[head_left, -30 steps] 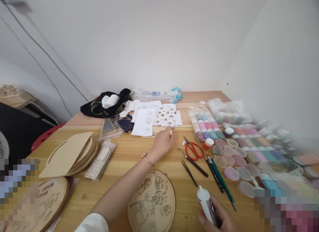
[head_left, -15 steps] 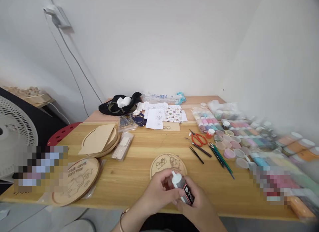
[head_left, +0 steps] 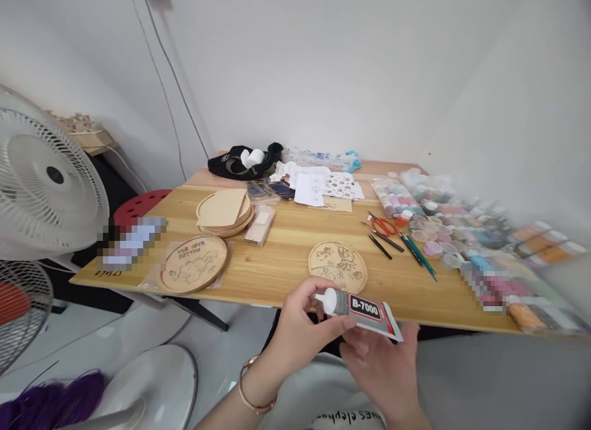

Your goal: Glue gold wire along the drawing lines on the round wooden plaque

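**Glue tube (head_left: 364, 311) held across both hands at the near table edge**

The left hand (head_left: 307, 334) closes on the tube just behind its white cap (head_left: 329, 301), thumb on top and fingers beneath. The cap sits on the nozzle, and the tube lies nearly level, with the cap pointing toward the left of the view. A bracelet (head_left: 255, 387) circles the left wrist. The right hand (head_left: 376, 371) lies below the flat crimped end, partly open, with its fingers (head_left: 369, 350) reaching up to the tube's underside; whether it grips cannot be told. The tube's label reads "B-7000".

Ahead of the hands, a wooden disc (head_left: 337, 267) with a burned floral drawing lies flat on the table (head_left: 277, 288), near the edge but apart from the tube. To its left are a second drawn disc (head_left: 194, 264) on a plastic sleeve and a stack of plain discs (head_left: 226, 215) under a sheet of card. To its right lie red scissors (head_left: 384, 226), tweezers (head_left: 379, 247) and brushes (head_left: 417, 254), then rows of small pots (head_left: 431, 248). Papers (head_left: 309, 190) and a black bag (head_left: 242, 162) sit at the far end. A fan (head_left: 46, 174) stands beyond the table's left side.
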The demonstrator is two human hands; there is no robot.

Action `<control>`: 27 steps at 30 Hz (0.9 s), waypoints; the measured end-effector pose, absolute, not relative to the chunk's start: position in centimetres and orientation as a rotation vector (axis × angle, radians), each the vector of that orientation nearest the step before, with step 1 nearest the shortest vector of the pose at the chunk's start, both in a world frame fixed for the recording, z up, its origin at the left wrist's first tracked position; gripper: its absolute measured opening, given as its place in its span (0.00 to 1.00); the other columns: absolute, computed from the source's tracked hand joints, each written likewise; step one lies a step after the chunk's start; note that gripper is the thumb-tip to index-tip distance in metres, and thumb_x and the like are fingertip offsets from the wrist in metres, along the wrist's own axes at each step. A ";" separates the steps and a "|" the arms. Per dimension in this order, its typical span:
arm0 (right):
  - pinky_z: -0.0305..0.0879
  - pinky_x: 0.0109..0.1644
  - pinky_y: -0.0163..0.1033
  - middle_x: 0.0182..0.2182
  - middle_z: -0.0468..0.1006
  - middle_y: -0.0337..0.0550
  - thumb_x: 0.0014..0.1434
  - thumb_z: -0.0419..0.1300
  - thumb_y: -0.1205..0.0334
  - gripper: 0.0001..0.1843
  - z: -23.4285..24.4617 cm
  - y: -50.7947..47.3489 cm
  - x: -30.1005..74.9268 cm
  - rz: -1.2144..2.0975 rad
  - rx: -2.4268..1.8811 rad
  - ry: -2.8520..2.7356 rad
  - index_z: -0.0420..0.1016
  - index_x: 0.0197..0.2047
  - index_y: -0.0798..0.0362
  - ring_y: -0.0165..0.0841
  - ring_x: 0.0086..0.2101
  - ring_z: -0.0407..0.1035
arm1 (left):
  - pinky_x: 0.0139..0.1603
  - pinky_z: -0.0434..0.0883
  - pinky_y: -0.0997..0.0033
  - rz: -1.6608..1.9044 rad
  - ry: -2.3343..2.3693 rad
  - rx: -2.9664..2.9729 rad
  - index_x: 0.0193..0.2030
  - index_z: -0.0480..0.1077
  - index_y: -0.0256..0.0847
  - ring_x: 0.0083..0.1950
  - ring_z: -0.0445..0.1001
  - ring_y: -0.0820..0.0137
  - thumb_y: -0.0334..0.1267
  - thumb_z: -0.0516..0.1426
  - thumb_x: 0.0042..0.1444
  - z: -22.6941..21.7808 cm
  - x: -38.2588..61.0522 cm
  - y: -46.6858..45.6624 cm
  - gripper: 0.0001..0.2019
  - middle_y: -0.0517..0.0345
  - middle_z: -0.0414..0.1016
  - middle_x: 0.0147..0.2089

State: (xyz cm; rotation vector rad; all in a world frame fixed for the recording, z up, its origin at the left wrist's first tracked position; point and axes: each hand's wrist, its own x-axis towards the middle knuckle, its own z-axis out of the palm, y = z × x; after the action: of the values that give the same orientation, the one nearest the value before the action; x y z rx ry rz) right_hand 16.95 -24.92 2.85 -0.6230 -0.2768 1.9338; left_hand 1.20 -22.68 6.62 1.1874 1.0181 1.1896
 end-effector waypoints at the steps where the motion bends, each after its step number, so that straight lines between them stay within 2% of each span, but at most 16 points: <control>1: 0.62 0.29 0.36 0.30 0.77 0.39 0.35 0.66 0.28 0.33 3.5 -25.1 16.4 1.932 -0.592 -0.269 0.80 0.39 0.42 0.31 0.26 0.62 | 0.32 0.65 0.76 1.213 1.006 1.163 0.40 0.70 0.38 0.32 0.70 0.73 0.48 0.69 0.43 6.5 1.5 -22.7 0.22 0.57 0.75 0.33; 4: 0.65 0.35 0.41 0.29 0.77 0.41 0.27 0.62 0.21 0.43 4.5 -25.1 15.1 1.882 -0.543 -0.325 0.80 0.40 0.43 0.35 0.28 0.64 | 0.34 0.68 0.73 1.294 0.998 1.118 0.39 0.69 0.39 0.34 0.72 0.69 0.50 0.69 0.42 6.1 2.3 -22.7 0.23 0.56 0.75 0.33; 6: 0.66 0.37 0.42 0.32 0.78 0.42 0.27 0.62 0.21 0.44 4.4 -24.6 14.5 1.812 -0.562 -0.343 0.80 0.40 0.44 0.36 0.30 0.66 | 0.35 0.70 0.72 1.364 1.030 1.156 0.40 0.70 0.40 0.36 0.73 0.68 0.51 0.69 0.43 5.6 2.9 -22.5 0.22 0.55 0.76 0.35; 9: 0.68 0.35 0.38 0.33 0.80 0.39 0.35 0.71 0.35 0.29 3.4 -23.2 14.1 1.703 -0.684 -0.293 0.80 0.37 0.44 0.33 0.31 0.69 | 0.37 0.71 0.71 1.464 1.051 1.362 0.40 0.75 0.42 0.38 0.72 0.68 0.51 0.70 0.42 4.6 3.7 -21.9 0.21 0.55 0.74 0.36; 11: 0.66 0.28 0.33 0.26 0.78 0.36 0.39 0.74 0.46 0.20 2.7 -22.0 14.2 1.700 -0.735 -0.245 0.79 0.33 0.46 0.27 0.24 0.65 | 0.41 0.72 0.70 1.491 1.028 1.490 0.41 0.78 0.44 0.41 0.72 0.67 0.53 0.69 0.41 3.9 4.0 -21.0 0.22 0.55 0.71 0.39; 14: 0.55 0.17 0.28 0.21 0.74 0.31 0.40 0.75 0.53 0.16 2.3 -20.0 15.1 1.707 -0.728 -0.175 0.79 0.31 0.49 0.20 0.16 0.53 | 0.50 0.72 0.64 1.452 1.027 1.600 0.50 0.76 0.47 0.49 0.71 0.63 0.54 0.69 0.41 2.8 3.8 -18.8 0.28 0.52 0.68 0.46; 16: 0.53 0.17 0.27 0.21 0.73 0.30 0.40 0.75 0.56 0.15 2.3 -18.7 16.4 1.660 -0.705 -0.155 0.78 0.31 0.49 0.18 0.15 0.50 | 0.53 0.70 0.62 1.337 1.031 1.695 0.57 0.70 0.47 0.51 0.71 0.62 0.49 0.70 0.41 2.2 3.0 -16.7 0.34 0.51 0.70 0.49; 17: 0.54 0.17 0.27 0.21 0.72 0.30 0.41 0.74 0.56 0.14 2.3 -18.2 17.2 1.631 -0.686 -0.162 0.77 0.30 0.49 0.18 0.15 0.50 | 0.53 0.70 0.62 1.254 1.033 1.748 0.58 0.70 0.45 0.50 0.71 0.63 0.46 0.70 0.43 2.0 2.4 -15.4 0.33 0.51 0.71 0.48; 18: 0.55 0.18 0.27 0.20 0.70 0.29 0.43 0.73 0.56 0.13 2.2 -17.7 18.0 1.609 -0.666 -0.178 0.77 0.30 0.49 0.18 0.15 0.49 | 0.51 0.71 0.63 1.180 1.031 1.801 0.52 0.73 0.43 0.48 0.72 0.64 0.43 0.69 0.47 1.7 1.8 -14.0 0.25 0.52 0.73 0.45; 19: 0.56 0.19 0.28 0.18 0.68 0.29 0.44 0.73 0.56 0.12 2.1 -17.3 18.7 1.593 -0.651 -0.192 0.77 0.31 0.50 0.18 0.15 0.50 | 0.49 0.71 0.65 1.106 1.046 1.858 0.42 0.77 0.42 0.46 0.73 0.65 0.40 0.67 0.50 1.5 1.2 -12.5 0.12 0.53 0.74 0.42; 20: 0.57 0.20 0.28 0.17 0.66 0.29 0.46 0.72 0.56 0.11 1.9 -17.1 19.4 1.584 -0.649 -0.196 0.77 0.31 0.50 0.19 0.16 0.50 | 0.46 0.71 0.67 1.049 1.117 1.897 0.33 0.77 0.41 0.43 0.73 0.67 0.37 0.64 0.53 1.3 0.6 -10.9 0.04 0.54 0.75 0.39; 24: 0.61 0.24 0.29 0.24 0.72 0.33 0.46 0.72 0.59 0.11 0.7 -16.7 20.1 1.573 -0.781 -0.122 0.78 0.33 0.50 0.21 0.20 0.56 | 0.38 0.68 0.70 0.960 1.191 1.932 0.29 0.74 0.39 0.35 0.72 0.69 0.31 0.62 0.53 0.6 -0.4 -4.8 0.04 0.57 0.75 0.32; 27: 0.62 0.26 0.29 0.28 0.74 0.34 0.44 0.74 0.59 0.13 -0.1 -16.8 19.3 1.563 -0.902 -0.116 0.78 0.33 0.50 0.21 0.22 0.57 | 0.36 0.67 0.73 0.887 1.173 1.982 0.27 0.73 0.39 0.32 0.71 0.71 0.28 0.61 0.51 -0.1 0.0 -2.1 0.05 0.60 0.75 0.29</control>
State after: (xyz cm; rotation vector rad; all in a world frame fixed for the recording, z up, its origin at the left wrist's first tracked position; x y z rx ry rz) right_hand 19.28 -16.77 -0.08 -0.9022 -0.1164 1.5629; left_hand 0.00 -2.12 -0.08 1.9819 1.1734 0.8869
